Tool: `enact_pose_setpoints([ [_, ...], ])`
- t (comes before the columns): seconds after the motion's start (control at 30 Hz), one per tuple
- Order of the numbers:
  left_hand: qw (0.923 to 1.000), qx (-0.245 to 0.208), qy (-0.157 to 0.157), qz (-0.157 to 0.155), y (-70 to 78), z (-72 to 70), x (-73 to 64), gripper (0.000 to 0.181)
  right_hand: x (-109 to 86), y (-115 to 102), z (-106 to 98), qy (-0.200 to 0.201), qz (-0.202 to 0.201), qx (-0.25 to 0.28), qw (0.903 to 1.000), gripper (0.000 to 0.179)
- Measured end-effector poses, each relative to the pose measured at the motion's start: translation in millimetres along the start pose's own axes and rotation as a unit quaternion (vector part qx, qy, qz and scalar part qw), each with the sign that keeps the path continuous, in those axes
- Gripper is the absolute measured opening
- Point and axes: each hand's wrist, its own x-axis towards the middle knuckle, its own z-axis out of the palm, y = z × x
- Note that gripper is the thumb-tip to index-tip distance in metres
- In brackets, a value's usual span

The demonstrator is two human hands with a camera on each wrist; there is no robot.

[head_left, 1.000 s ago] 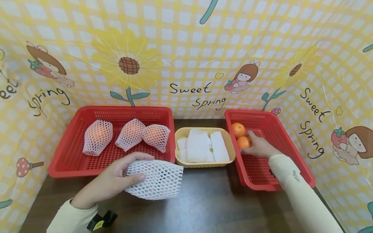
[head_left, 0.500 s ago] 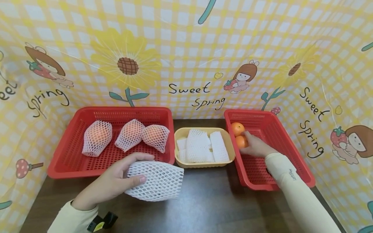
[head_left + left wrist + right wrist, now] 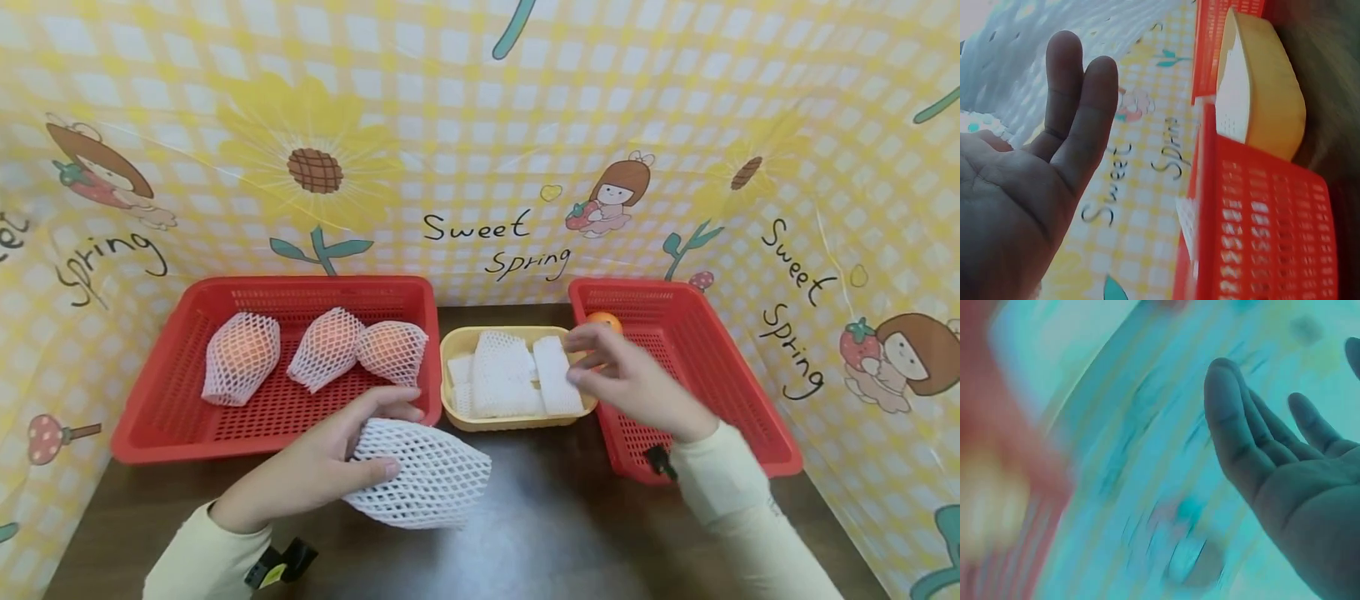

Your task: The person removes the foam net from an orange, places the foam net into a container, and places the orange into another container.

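My left hand (image 3: 337, 454) pinches a white foam fruit net (image 3: 423, 483) above the table, its thumb on the front. In the left wrist view two of its fingers (image 3: 1088, 112) stand straight beside the net. My right hand (image 3: 637, 383) hovers between the yellow tray (image 3: 517, 423) and the right red basket (image 3: 667, 350). Its fingers look loosely bent in the right wrist view, with nothing seen in the hand (image 3: 1300, 487). Behind that hand the top of an orange (image 3: 606, 318) shows in the basket. A second orange is mostly or wholly hidden by the hand.
The left red basket (image 3: 150, 367) holds three netted orange-coloured fruits (image 3: 243, 350). Several white foam nets (image 3: 502, 375) lie in the yellow tray between the baskets. A checked cloth (image 3: 480, 125) rises behind and at both sides. Dark tabletop (image 3: 517, 517) lies in front.
My right hand has left the oranges in the right basket and moved left and up to the tray's right edge. The left hand with the net has shifted slightly right and down.
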Motion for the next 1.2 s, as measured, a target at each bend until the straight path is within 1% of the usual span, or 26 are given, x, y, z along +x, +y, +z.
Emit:
enact_pose_setpoints([
  [0.03, 0.9998, 0.020, -0.003, -0.005, 2.6, 2.6, 3.0, 0.068, -3.0, -8.4, 11.1, -0.019, -0.023, 0.045, 0.9986, 0.036],
  [0.07, 0.9991, 0.041, -0.005, -0.011, 5.3, 5.3, 5.8, 0.072, -5.7, -15.4, 22.3, -0.039, -0.043, 0.081, 0.9950, 0.032],
  [0.13, 0.9967, 0.076, -0.010, -0.028, 10.4, 11.3, 11.4, 0.080, -9.6, -25.7, 46.5, -0.077, -0.070, 0.142, 0.9844, 0.024],
  [0.2, 0.9940, 0.095, -0.016, -0.052, 15.2, 16.6, 15.7, 0.088, -10.7, -31.8, 70.0, -0.115, -0.087, 0.176, 0.9738, 0.021],
  [0.23, 0.9931, 0.099, -0.019, -0.061, 16.9, 19.0, 18.0, 0.091, -10.4, -34.2, 80.3, -0.131, -0.088, 0.186, 0.9697, 0.022],
  [0.33, 0.9931, 0.093, -0.026, -0.066, 19.4, 23.9, 24.7, 0.098, -8.1, -37.2, 104.7, -0.159, -0.111, 0.198, 0.9609, 0.026],
  [0.4, 0.9940, 0.085, -0.031, -0.061, 19.6, 25.5, 28.5, 0.098, -7.9, -36.7, 114.5, -0.170, -0.130, 0.215, 0.9530, 0.026],
  [0.43, 0.9943, 0.085, -0.031, -0.056, 19.2, 25.9, 30.1, 0.098, -8.6, -35.8, 117.3, -0.171, -0.135, 0.219, 0.9511, 0.030],
  [0.47, 0.9949, 0.084, -0.030, -0.048, 18.8, 26.0, 31.4, 0.096, -9.6, -34.7, 119.5, -0.171, -0.144, 0.223, 0.9490, 0.036],
  [0.5, 0.9946, 0.094, -0.025, -0.038, 18.4, 25.8, 32.5, 0.094, -11.1, -33.3, 120.8, -0.169, -0.151, 0.225, 0.9476, 0.042],
  [0.57, 0.9943, 0.104, -0.010, -0.021, 17.2, 25.2, 33.8, 0.090, -13.5, -30.5, 121.8, -0.169, -0.168, 0.229, 0.9439, 0.054],
  [0.6, 0.9942, 0.107, 0.000, -0.014, 16.7, 24.9, 34.4, 0.088, -14.6, -29.4, 121.6, -0.168, -0.174, 0.225, 0.9440, 0.056],
  [0.63, 0.9943, 0.106, 0.012, -0.008, 16.1, 24.7, 35.2, 0.086, -15.8, -28.4, 121.0, -0.165, -0.177, 0.219, 0.9452, 0.053],
  [0.7, 0.9942, 0.100, 0.038, 0.002, 14.9, 25.0, 36.9, 0.081, -17.5, -26.2, 120.1, -0.161, -0.184, 0.211, 0.9464, 0.043],
  [0.77, 0.9950, 0.075, 0.065, 0.006, 13.0, 26.6, 39.0, 0.076, -18.4, -24.2, 120.1, -0.147, -0.177, 0.208, 0.9506, 0.033],
  [0.83, 0.9938, 0.047, 0.100, 0.011, 10.7, 30.0, 41.9, 0.073, -19.1, -21.7, 120.9, -0.117, -0.161, 0.210, 0.9573, 0.026],
  [0.9, 0.9902, 0.003, 0.139, 0.012, 8.9, 36.1, 46.0, 0.072, -19.0, -19.4, 122.1, -0.065, -0.144, 0.218, 0.9630, 0.025],
  [0.97, 0.9832, -0.036, 0.179, 0.010, 7.4, 44.8, 50.9, 0.075, -17.4, -17.5, 123.1, 0.006, -0.122, 0.231, 0.9653, 0.024],
  [1.03, 0.9775, -0.070, 0.199, 0.004, 6.0, 55.8, 56.3, 0.078, -14.2, -15.9, 123.9, 0.078, -0.096, 0.251, 0.9600, 0.024],
  [1.07, 0.9760, -0.079, 0.203, 0.001, 5.0, 61.7, 59.1, 0.078, -11.9, -15.3, 124.3, 0.109, -0.081, 0.262, 0.9556, 0.023],
  [1.1, 0.9758, -0.078, 0.204, -0.003, 3.9, 67.5, 61.9, 0.075, -9.4, -14.5, 124.6, 0.134, -0.067, 0.270, 0.9512, 0.023],
  [1.13, 0.9764, -0.060, 0.207, -0.007, 2.5, 72.9, 64.7, 0.071, -6.8, -14.2, 124.7, 0.153, -0.055, 0.277, 0.9469, 0.023],
  [1.2, 0.9762, -0.021, 0.216, -0.009, -1.6, 82.2, 71.4, 0.060, -1.2, -12.4, 125.1, 0.179, -0.039, 0.284, 0.9412, 0.024],
])
